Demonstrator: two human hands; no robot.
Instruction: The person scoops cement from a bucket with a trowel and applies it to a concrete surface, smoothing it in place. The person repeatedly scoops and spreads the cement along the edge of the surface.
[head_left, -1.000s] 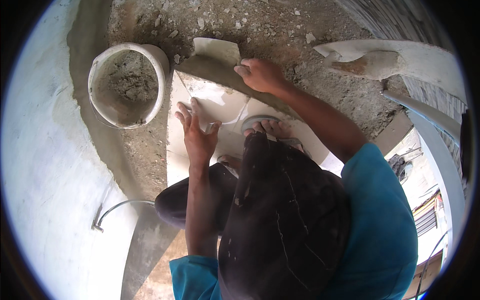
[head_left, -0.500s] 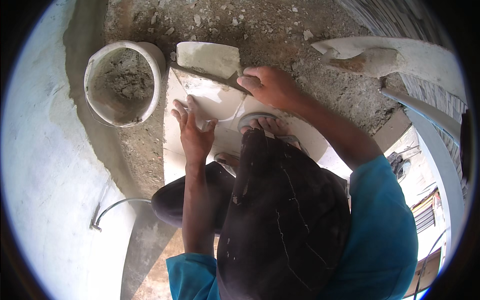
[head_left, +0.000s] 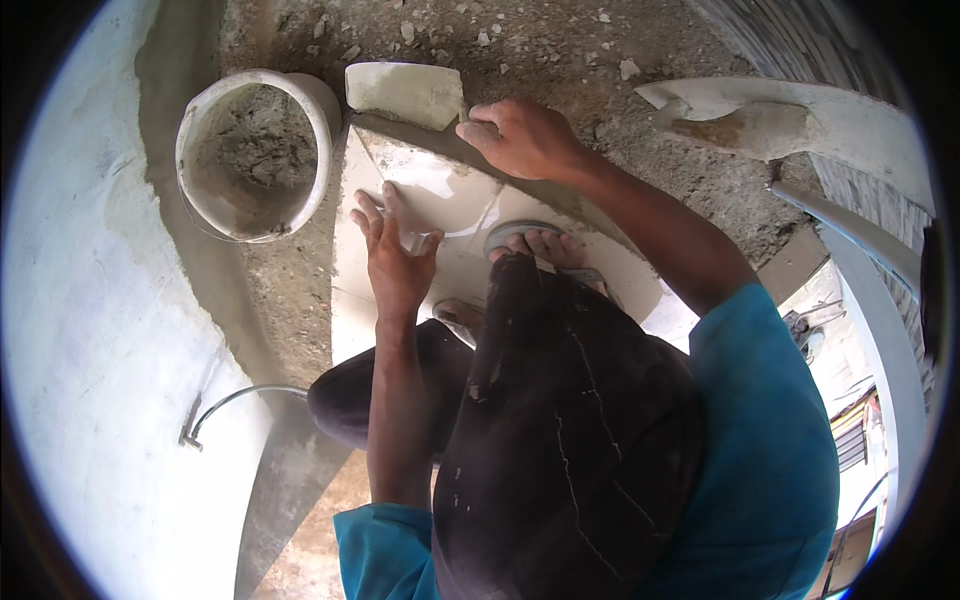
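Observation:
My left hand (head_left: 400,268) rests on the pale floor tiles (head_left: 362,292) with its fingers spread. It holds nothing. My right hand (head_left: 520,140) is closed at the right end of a pale rectangular plate (head_left: 403,92), stained with mortar. Fingers and thumb curl at the plate's edge, and the hand hides part of the grip. This plate stands tilted over the rough ground, just beyond the far edge of the tiles. Whitish wet smears lie on the tile between my two hands.
A white bucket (head_left: 322,150) holding grey mortar stands left of the tiles. Beside it rises a pale wall (head_left: 80,240) with a bent metal pipe (head_left: 240,392). My sandaled foot (head_left: 540,245) is on the tiles. Rubble (head_left: 545,50) covers the far ground; a mortar-stained board (head_left: 840,110) lies right.
My right hand and the pale plate have moved slightly left and farther away. My left hand stays spread on the tiles. The whole view has shifted a little.

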